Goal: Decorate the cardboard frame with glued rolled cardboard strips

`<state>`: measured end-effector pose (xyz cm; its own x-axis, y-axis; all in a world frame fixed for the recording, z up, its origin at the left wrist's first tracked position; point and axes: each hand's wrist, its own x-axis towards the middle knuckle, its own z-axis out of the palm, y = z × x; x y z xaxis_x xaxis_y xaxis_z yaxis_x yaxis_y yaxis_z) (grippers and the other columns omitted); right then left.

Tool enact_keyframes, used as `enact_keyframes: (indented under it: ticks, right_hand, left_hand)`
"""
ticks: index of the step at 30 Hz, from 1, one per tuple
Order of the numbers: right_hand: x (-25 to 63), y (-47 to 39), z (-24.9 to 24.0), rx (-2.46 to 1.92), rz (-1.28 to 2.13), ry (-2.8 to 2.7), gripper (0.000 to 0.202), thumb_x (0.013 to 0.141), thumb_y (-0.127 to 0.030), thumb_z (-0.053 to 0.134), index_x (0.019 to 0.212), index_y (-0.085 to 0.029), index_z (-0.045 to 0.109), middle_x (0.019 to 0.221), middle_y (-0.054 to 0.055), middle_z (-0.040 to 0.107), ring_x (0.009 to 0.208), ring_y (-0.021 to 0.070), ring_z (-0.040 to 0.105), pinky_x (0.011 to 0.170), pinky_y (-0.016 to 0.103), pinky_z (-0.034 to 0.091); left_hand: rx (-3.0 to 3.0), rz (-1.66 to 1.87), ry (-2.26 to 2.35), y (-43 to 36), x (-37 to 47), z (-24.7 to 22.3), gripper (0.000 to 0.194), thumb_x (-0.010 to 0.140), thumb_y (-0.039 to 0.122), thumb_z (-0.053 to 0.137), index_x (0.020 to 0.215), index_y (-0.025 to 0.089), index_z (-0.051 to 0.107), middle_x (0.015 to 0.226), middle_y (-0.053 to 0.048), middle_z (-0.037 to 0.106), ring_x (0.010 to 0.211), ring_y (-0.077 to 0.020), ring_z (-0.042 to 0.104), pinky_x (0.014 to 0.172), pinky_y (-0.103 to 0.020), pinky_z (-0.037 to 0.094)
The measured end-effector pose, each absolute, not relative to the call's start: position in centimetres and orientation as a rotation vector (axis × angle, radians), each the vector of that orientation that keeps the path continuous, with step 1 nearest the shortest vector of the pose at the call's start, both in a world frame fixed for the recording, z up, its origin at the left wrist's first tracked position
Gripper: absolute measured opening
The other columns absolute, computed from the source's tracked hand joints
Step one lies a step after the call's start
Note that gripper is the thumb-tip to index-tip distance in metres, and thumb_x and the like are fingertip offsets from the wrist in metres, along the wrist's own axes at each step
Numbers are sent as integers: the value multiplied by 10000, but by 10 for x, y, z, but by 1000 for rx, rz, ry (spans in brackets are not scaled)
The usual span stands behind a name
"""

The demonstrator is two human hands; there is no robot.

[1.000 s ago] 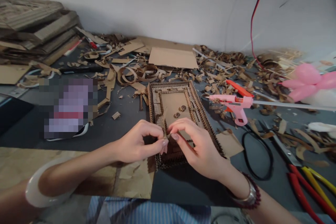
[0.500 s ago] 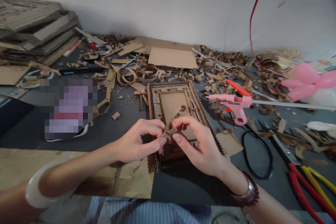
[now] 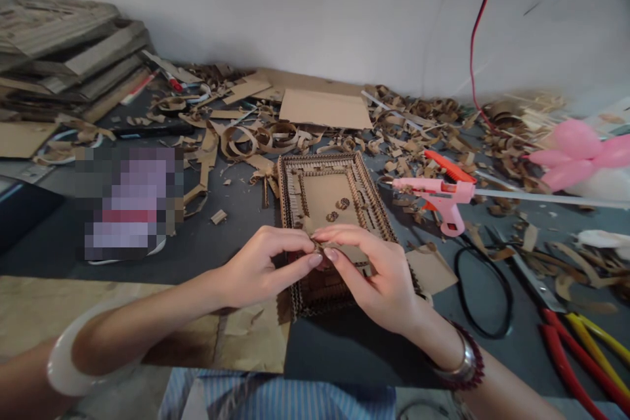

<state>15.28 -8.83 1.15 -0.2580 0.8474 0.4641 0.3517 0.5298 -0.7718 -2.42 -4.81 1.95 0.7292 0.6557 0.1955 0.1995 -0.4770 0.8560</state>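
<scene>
My left hand [image 3: 268,264] and my right hand [image 3: 377,269] meet fingertip to fingertip, pinching a small cardboard strip [image 3: 319,247] between them. Fingers cover most of the strip, so its full shape is hidden. Just below them lies a rectangular cardboard frame [image 3: 386,207], its raised border built from corrugated strips. Inside the frame, on its flat base, sit two small coiled cardboard rolls [image 3: 343,204]. My wrists and fingers hide part of the frame's near end.
A pink glue gun [image 3: 433,191] with a long glue stick lies right of the frame. Red-handled shears [image 3: 541,292] and a black cable loop [image 3: 457,295] are at the right. Cardboard scraps [image 3: 266,138] spread behind. Cardboard pieces [image 3: 73,46] are stacked at the far left; a pixelated object [image 3: 130,203] lies nearer.
The strip's loose end, which stuck up between my hands, is now drawn in among my fingertips. My hands have come closer together, and both coiled rolls show more clearly.
</scene>
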Motion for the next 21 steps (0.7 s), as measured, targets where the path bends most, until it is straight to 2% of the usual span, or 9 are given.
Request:
enact_keyframes:
  ticks: [8, 12, 21]
  right_hand:
    - [151, -92, 10, -1108, 786, -1747, 85, 838, -145, 496, 875, -209, 537, 751, -21, 651, 695, 90, 641, 627, 170, 509]
    - [151, -92, 9, -1132, 866, -1686, 52, 846, -174, 494, 863, -217, 518, 731, -23, 645, 657, 96, 639, 591, 176, 509]
    - [151, -93, 8, -1165, 1023, -1572, 33, 857, -243, 486, 854, -215, 504, 727, -1, 640, 623, 117, 637, 551, 203, 521]
  left_hand:
    - [1913, 544, 630, -49, -26, 20, 257, 866, 173, 464, 691, 103, 639, 619, -27, 647, 538, -77, 583, 541, -134, 447]
    - [1864, 549, 639, -49, -26, 18, 220, 861, 179, 476, 773, 89, 657, 689, -53, 678, 576, -94, 619, 552, -143, 474]
    - [1900, 569, 616, -48, -26, 19, 210, 851, 158, 487, 787, 103, 679, 716, -51, 697, 643, -107, 644, 608, -153, 479]
